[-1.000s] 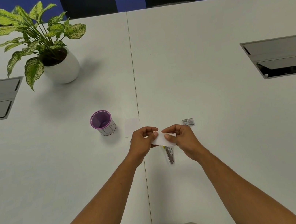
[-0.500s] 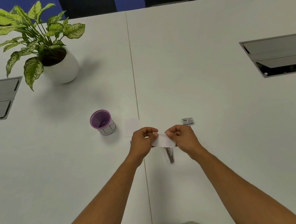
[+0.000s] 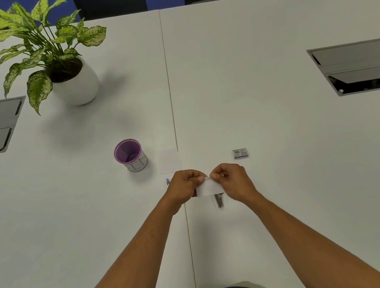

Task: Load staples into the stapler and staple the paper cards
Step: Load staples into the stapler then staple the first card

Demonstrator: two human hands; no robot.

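Observation:
A small white paper card [image 3: 207, 187] is held above the table between both hands. My left hand [image 3: 184, 189] pinches its left edge and my right hand [image 3: 234, 181] pinches its upper right corner. Below the card a metal stapler [image 3: 219, 200] lies on the table, mostly hidden by the card and my right hand. Another white card [image 3: 169, 160] lies flat just beyond my left hand. A small grey staple box [image 3: 240, 153] sits beyond my right hand. A bit of blue [image 3: 167, 181] shows left of my left hand; I cannot tell what it is.
A purple cup [image 3: 130, 154] stands left of the flat card. A potted plant [image 3: 71, 85] stands at the far left. Grey cable hatches [image 3: 357, 67] are set into the table at both sides. A seam [image 3: 170, 97] runs down the table's middle.
The card has turned from a slant to nearly level, and my right hand has shifted its pinch toward the card's upper right corner. Both hands stay over the stapler.

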